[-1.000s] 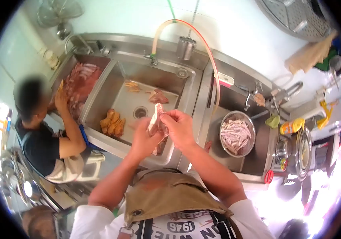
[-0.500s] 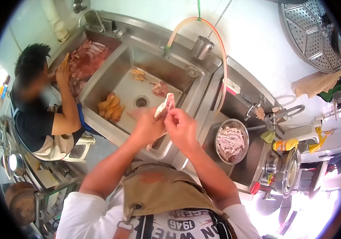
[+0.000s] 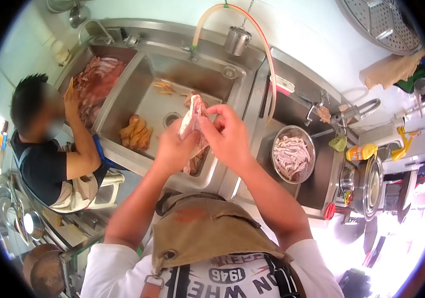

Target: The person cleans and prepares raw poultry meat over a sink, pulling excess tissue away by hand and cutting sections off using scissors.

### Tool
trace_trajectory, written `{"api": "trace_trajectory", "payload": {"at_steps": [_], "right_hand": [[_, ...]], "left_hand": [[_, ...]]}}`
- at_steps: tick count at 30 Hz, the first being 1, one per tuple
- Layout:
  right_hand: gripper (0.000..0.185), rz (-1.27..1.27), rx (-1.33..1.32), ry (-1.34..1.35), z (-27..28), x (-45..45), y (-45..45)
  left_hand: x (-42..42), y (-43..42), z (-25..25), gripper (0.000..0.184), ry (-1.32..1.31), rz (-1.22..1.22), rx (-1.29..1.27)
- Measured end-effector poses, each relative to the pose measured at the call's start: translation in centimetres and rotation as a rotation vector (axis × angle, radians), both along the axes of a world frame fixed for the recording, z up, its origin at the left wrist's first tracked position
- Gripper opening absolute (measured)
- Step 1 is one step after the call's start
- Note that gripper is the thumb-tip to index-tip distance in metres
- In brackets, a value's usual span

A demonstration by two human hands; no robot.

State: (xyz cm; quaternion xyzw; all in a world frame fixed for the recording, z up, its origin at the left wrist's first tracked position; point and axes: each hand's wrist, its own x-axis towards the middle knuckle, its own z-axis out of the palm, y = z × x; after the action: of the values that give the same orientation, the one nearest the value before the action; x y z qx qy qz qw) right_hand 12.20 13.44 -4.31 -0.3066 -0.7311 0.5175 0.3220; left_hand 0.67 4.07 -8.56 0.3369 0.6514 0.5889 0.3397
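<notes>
Over the near right part of the middle sink basin [image 3: 148, 64], my left hand [image 3: 173, 149] is closed round a piece of raw meat [image 3: 192, 115], pale skin and fat outside and red inside. My right hand [image 3: 226, 136] has its thumb and fingertips at the upper right side of this piece, gripping its edge. More red meat shows behind and below my hands, partly hidden. In the basin lie yellow-skinned poultry pieces [image 3: 135, 133] on the left and a few yellow poultry feet [image 3: 163, 88] at the back.
Left, a co-worker [image 3: 48, 139] sits at another basin with raw meat [image 3: 103, 82] in reddish water. Right, a metal bowl [image 3: 293, 154] holds long pale meat strips. A hose [image 3: 267, 54] arches above the basins. A yellow bottle [image 3: 361, 152] stands by the right edge.
The view has shifted slightly. My hands have turned the meat, showing its inner side more. My right fingers have loosened from a tight pinch and spread a little.
</notes>
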Motion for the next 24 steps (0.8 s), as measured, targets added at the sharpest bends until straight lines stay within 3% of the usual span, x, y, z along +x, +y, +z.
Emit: {"api": "trace_trajectory", "payload": {"at_steps": [10,15,19,21,24], "right_hand": [[0.017,-0.023,-0.337,0.044,-1.2,-1.0,0.5],[0.023,-0.079,-0.229,0.036,-1.9,-1.0,-0.1],[0.023,-0.107,-0.083,0.02,-1.5,-0.7,-0.7],[0.019,-0.136,0.15,-0.047,-2.9,-0.5,-0.3],[0.013,-0.168,0.382,-0.103,-4.0,-0.2,0.3]], "left_hand": [[1.6,-0.5,0.6,0.031,0.399,0.04,0.057],[1.6,-0.1,-0.1,0.027,0.36,0.095,0.112],[1.5,-0.6,1.9,0.024,0.27,0.013,-0.025],[1.0,-0.9,2.1,0.035,0.2,-0.079,-0.138],[1.2,-0.7,1.9,0.035,0.222,-0.054,-0.157]]}}
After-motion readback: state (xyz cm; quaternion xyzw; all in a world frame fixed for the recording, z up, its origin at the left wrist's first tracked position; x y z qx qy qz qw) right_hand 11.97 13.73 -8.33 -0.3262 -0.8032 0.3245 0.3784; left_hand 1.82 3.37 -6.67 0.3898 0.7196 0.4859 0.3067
